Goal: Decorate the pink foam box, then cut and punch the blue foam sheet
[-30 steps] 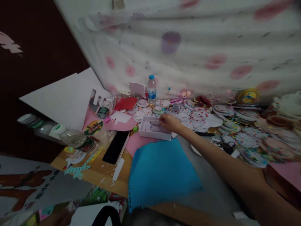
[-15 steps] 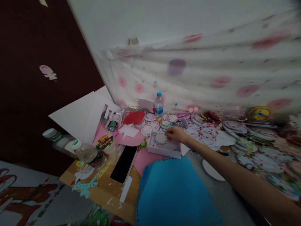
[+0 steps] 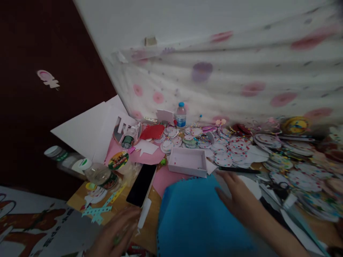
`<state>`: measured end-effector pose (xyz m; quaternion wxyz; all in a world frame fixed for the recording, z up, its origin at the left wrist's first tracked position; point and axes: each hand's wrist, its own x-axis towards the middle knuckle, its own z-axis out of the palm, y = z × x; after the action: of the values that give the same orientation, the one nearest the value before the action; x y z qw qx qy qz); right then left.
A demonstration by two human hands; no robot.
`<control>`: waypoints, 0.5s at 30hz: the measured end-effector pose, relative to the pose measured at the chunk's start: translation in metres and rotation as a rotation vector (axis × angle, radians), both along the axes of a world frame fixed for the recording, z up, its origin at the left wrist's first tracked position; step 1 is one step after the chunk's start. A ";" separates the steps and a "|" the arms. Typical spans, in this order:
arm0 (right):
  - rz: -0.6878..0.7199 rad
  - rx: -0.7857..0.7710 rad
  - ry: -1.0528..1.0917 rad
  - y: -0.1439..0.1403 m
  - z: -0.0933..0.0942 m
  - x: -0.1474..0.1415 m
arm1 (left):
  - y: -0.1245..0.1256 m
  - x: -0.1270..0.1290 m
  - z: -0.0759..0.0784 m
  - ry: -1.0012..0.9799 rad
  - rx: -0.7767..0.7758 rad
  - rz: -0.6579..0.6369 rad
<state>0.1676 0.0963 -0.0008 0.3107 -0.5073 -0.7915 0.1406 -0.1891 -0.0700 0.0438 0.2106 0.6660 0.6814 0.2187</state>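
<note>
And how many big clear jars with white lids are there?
2 that I can make out: one jar left of the phone, and a second jar farther left, partly hidden behind the first. Others could be hidden there.

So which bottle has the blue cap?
The water bottle standing behind the white box. Only its cap looks blue; the two bottles at left have whitish lids.

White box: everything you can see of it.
The white box is a shallow, open-topped rectangle with thin walls, apparently cardboard. It sits upright, pink paper showing at its front, just behind the blue sheet; contact there is unclear. A few small specks show inside. The left hand and right hand are both off it.
</note>
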 end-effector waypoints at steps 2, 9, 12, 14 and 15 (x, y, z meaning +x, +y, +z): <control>-0.129 -0.034 -0.147 -0.049 -0.037 0.014 | 0.044 0.020 0.002 0.019 0.115 -0.097; -0.470 -0.225 -0.296 -0.110 -0.095 0.000 | 0.179 0.074 -0.040 0.296 0.367 -0.344; -0.454 -0.325 -0.170 -0.104 -0.096 0.005 | 0.201 0.081 -0.048 0.287 0.380 -0.357; -0.404 -0.410 -0.130 -0.099 -0.093 0.011 | 0.206 0.082 -0.044 0.267 0.403 -0.350; -0.373 -0.450 -0.114 -0.097 -0.090 0.013 | 0.207 0.082 -0.039 0.252 0.416 -0.342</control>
<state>0.1806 -0.0007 -0.0907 0.1661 -0.7070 -0.6498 0.2244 -0.1071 0.1371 0.0044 0.0173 0.8220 0.5205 0.2306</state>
